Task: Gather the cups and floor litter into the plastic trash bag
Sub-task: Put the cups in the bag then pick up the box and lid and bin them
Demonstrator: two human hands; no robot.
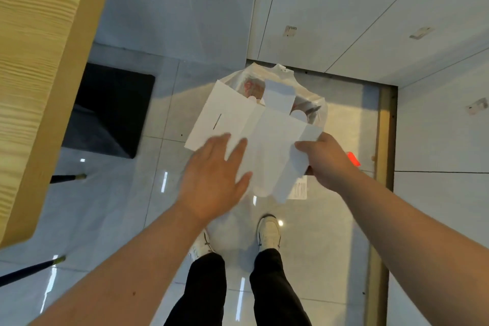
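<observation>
A flattened white cardboard carton [254, 124] hangs in the air above the floor, spread out flat with its flaps showing. My right hand [324, 159] grips its near right edge, thumb on top. My left hand [214, 180] lies flat on its near left part, fingers spread. Behind and below the carton stands a translucent plastic trash bag [312, 98] on the floor, its mouth partly hidden by the carton; something red and white shows inside it. A red scrap [353, 158] lies on the floor just right of my right wrist.
A wooden table edge [45, 61] fills the left side, with a black stool [111, 111] and dark legs beneath it. White cabinet panels [370, 8] and a brass floor strip [383, 140] close the right. A white paper label [300, 189] lies under the carton. My shoes [268, 233] stand on glossy tiles.
</observation>
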